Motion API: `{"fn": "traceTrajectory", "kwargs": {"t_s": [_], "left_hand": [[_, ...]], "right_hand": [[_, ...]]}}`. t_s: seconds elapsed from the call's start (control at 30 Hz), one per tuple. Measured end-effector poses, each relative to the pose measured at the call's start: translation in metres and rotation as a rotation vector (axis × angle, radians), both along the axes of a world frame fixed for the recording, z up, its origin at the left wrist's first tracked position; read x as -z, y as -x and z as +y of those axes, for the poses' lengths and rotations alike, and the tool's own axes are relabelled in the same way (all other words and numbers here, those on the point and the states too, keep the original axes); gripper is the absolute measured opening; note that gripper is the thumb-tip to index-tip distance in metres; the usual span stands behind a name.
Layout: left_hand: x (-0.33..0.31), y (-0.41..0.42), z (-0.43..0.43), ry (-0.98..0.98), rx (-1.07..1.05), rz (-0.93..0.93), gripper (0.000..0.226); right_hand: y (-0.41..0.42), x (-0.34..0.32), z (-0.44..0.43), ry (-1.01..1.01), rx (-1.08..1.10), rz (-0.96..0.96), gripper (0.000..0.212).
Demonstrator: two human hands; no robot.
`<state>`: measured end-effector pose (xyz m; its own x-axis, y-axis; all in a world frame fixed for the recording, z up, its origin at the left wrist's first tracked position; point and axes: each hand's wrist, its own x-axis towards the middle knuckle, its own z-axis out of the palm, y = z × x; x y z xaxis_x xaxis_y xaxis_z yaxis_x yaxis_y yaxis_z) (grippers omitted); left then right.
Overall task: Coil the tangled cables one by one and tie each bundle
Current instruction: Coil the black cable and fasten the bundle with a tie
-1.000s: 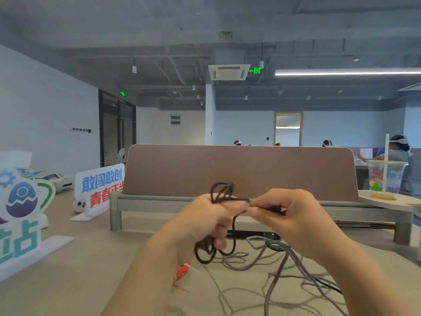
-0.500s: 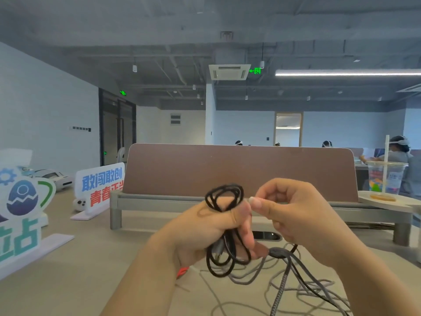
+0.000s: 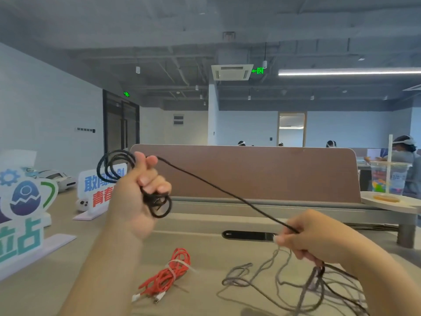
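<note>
A person's left hand, at ten o'clock, grips coiled loops of black cable; the right hand, at four o'clock, pinches its taut free length, likely straightening it for looping.

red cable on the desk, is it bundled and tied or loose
Bundled and tied: the red cable lies in a compact coil with a white tie wrapped round its middle.

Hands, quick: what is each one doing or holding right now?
Left hand: closed round the coiled loops of the black cable.
Right hand: closed, pinching the same cable's straight run.
</note>
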<state>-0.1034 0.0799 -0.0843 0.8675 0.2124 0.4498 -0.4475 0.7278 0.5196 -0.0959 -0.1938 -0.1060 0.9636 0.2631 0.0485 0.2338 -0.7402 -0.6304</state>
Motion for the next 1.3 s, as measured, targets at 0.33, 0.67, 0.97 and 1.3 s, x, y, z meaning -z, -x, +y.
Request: {"fn": "traceTrajectory", "kwargs": {"t_s": [0.33, 0.67, 0.97, 1.3], "left_hand": [[0.024, -0.003, -0.056, -0.756, -0.049, 0.206, 0.052], [0.028, 0.002, -0.067, -0.923, -0.043, 0.196, 0.028], [0.008, -0.003, -0.029, -0.095, 0.206, 0.303, 0.022], [0.019, -0.006, -0.059, -0.373, 0.079, 0.325, 0.022]], "right_hand": [[0.025, -0.014, 0.047, -0.240, -0.102, -0.491, 0.025], [0.039, -0.007, 0.076, 0.195, -0.206, -0.491, 0.033], [0.032, -0.007, 0.054, 0.029, -0.247, -0.046, 0.028], [0.013, -0.008, 0.013, 0.152, -0.074, 0.177, 0.029]]}}
